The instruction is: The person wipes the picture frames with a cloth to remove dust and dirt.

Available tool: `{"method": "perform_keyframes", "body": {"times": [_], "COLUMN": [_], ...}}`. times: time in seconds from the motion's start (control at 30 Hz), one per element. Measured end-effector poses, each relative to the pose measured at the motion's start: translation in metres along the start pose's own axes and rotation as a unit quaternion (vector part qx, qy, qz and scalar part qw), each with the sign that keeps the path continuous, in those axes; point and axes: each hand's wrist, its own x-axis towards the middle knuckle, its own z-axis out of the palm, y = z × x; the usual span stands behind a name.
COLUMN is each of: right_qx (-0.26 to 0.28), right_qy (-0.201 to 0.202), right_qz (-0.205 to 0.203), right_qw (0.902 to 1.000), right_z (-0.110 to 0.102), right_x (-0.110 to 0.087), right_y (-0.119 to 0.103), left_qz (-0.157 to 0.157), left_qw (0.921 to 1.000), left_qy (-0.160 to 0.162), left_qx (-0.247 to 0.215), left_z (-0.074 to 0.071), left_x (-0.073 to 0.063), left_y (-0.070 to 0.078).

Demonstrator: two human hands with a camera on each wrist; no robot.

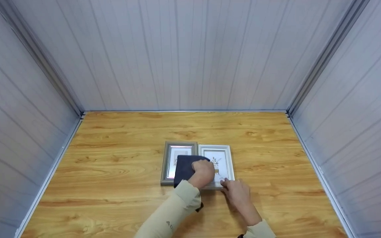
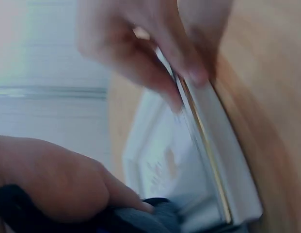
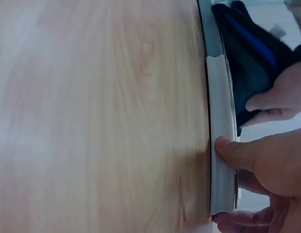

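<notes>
Two picture frames lie face up side by side: a grey-brown picture frame [image 1: 163, 165] on the left and a white picture frame [image 1: 231, 162] on the right. My left hand [image 1: 204, 170] grips a dark navy cloth [image 1: 185, 167], which covers part of both frames. In the right wrist view the cloth [image 3: 247, 63] shows a blue strip and lies folded by the left hand [image 3: 281, 94]. My right hand [image 1: 238, 193] holds the white frame's near right corner, its thumb [image 3: 225, 145] on the side edge and other fingers around the corner.
The frames rest on a wood-grain table [image 1: 117, 158]. Pale panel walls [image 1: 177, 56] close it in at the back, left and right, with metal trim [image 1: 184, 110] along the table's far edge.
</notes>
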Motion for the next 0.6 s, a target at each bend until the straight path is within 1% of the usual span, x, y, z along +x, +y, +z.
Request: {"method": "perform_keyframes", "body": {"times": [0.07,0.1,0.17,0.27,0.37,0.47,0.6], "right_qx": [0.005,0.008,0.018,0.026,0.038,0.042,0.038], "right_qy": [-0.005,-0.007,-0.011,-0.016,-0.024,-0.021,0.031], "right_qz": [0.003,0.005,0.014,0.030,0.041,0.030,-0.003], "right_qw": [1.0000,0.9999,0.9997,0.9991,0.9981,0.9984,0.9988], "right_z": [0.000,-0.001,-0.001,0.000,0.000,0.000,0.004], "right_x": [0.000,-0.001,-0.003,-0.006,-0.006,-0.003,-0.001], "right_y": [0.000,0.000,0.000,0.002,0.003,0.003,0.004], "left_qz": [-0.005,-0.003,0.009,0.039,0.064,0.078,0.094], "left_qw": [0.9998,0.9996,0.9995,0.9991,0.9973,0.9961,0.9944], "left_qy": [-0.013,-0.018,-0.018,0.008,0.032,0.036,0.030], "left_qx": [-0.017,-0.021,-0.023,-0.015,-0.014,-0.023,-0.037], "left_z": [0.002,0.004,0.008,0.020,0.029,0.028,0.025], "left_x": [-0.013,-0.020,-0.032,-0.044,-0.048,-0.046,-0.042], "left_y": [0.000,0.001,0.001,0.000,-0.005,-0.010,-0.012]}}
